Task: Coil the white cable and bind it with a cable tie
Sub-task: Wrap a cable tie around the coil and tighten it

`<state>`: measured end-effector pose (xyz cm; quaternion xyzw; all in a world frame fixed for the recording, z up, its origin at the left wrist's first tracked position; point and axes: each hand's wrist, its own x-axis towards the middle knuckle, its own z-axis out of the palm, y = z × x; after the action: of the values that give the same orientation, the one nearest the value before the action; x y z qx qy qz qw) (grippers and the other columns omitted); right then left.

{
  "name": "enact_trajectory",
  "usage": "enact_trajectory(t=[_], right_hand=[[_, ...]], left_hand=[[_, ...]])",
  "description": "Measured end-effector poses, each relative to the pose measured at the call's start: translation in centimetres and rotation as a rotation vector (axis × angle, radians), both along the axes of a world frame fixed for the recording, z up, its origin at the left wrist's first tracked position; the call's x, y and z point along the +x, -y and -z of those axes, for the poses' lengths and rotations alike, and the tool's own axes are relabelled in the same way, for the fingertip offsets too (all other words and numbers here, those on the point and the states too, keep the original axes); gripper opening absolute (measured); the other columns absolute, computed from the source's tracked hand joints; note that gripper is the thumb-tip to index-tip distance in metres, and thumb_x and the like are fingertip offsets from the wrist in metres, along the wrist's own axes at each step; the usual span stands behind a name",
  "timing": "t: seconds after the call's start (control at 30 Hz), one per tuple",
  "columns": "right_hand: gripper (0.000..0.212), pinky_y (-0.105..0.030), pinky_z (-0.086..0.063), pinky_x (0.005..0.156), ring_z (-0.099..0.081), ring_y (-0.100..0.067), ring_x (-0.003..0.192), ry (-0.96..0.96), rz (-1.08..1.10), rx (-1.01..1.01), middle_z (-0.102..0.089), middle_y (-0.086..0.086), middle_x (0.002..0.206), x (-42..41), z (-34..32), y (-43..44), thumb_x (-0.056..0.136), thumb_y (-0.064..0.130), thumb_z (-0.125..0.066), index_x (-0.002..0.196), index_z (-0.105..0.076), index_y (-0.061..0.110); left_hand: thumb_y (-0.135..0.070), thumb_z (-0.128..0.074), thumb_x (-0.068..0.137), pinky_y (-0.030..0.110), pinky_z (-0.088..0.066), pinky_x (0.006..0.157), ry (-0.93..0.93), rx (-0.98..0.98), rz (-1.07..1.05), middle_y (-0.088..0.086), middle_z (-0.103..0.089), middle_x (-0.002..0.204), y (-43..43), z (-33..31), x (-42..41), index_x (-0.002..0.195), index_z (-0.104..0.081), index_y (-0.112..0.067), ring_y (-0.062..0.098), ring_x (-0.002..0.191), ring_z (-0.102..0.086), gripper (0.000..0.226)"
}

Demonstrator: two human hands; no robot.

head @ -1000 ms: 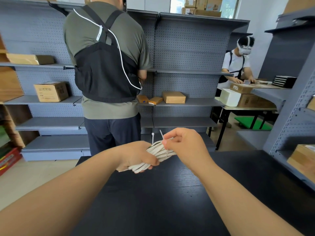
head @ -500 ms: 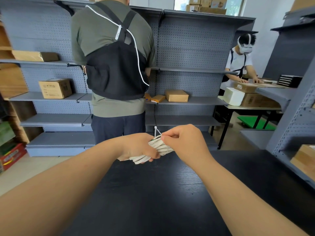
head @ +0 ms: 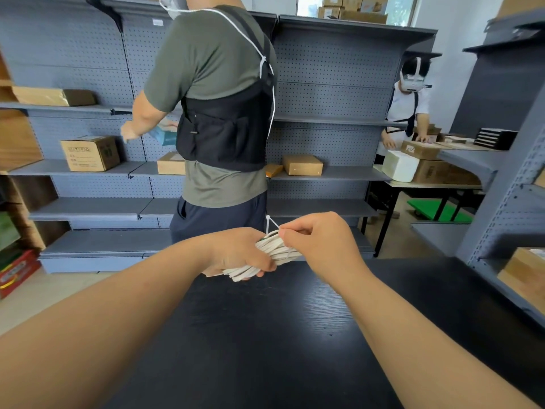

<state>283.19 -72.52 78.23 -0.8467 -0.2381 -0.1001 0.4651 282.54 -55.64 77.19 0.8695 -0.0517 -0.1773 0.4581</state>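
Both hands were closed over the black table (head: pixel 265 335), the left hand (head: pixel 239 252) gripping the coiled white cable (head: pixel 274 252), the right hand (head: pixel 318 243) pinching the cable tie (head: pixel 269 224) looped round it; a loosened grip might have let loops spring free.

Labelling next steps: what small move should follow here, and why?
Probably pull the tail tight with the right hand: the cable tie looks threaded, but its loop stands slack above the white cable, which the left hand grips.
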Motion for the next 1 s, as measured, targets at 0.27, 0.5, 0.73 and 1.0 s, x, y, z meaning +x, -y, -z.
enact_trajectory(t=[0.27,0.5,0.73,1.0], right_hand=[[0.012,-0.019,-0.044,0.058,-0.06,-0.004,0.068,-0.023,-0.001,0.0,-0.068,0.011,0.071,0.1,0.1,-0.1,0.081,0.018,-0.065,0.083,-0.077,0.019],[0.012,-0.017,-0.041,0.056,-0.056,-0.002,0.063,-0.043,0.005,0.02,-0.067,0.009,0.071,0.3,0.2,-0.2,0.081,0.017,-0.065,0.084,-0.076,0.017],[0.011,-0.021,-0.046,0.062,-0.06,-0.007,0.07,-0.068,0.015,0.046,-0.071,0.003,0.078,0.4,0.3,-0.3,0.081,0.017,-0.065,0.081,-0.076,0.015],[0.012,-0.021,-0.047,0.064,-0.059,-0.004,0.066,-0.086,0.016,0.099,-0.065,0.014,0.066,0.4,0.7,-0.3,0.081,0.016,-0.065,0.077,-0.075,0.018]], left_hand=[[-0.01,-0.061,0.077,0.021,-0.038,0.045,0.021,0.055,-0.001,0.002,-0.058,0.06,0.1,0.1,0.3,0.08,-0.058,-0.011,0.015,0.049,-0.048,0.005],[-0.013,-0.062,0.075,0.023,-0.039,0.05,0.065,0.117,-0.008,0.0,-0.059,0.061,0.2,0.2,0.3,0.08,-0.059,-0.011,0.014,0.053,-0.051,0.006],[-0.014,-0.062,0.075,0.026,-0.043,0.058,0.127,0.162,-0.037,-0.002,-0.061,0.062,0.5,0.1,0.2,0.082,-0.061,-0.011,0.015,0.059,-0.055,0.008],[-0.021,-0.063,0.077,0.021,-0.043,0.056,0.226,0.323,-0.063,-0.008,-0.061,0.062,1.0,-0.1,0.0,0.073,-0.056,-0.021,0.008,0.055,-0.055,0.008]])
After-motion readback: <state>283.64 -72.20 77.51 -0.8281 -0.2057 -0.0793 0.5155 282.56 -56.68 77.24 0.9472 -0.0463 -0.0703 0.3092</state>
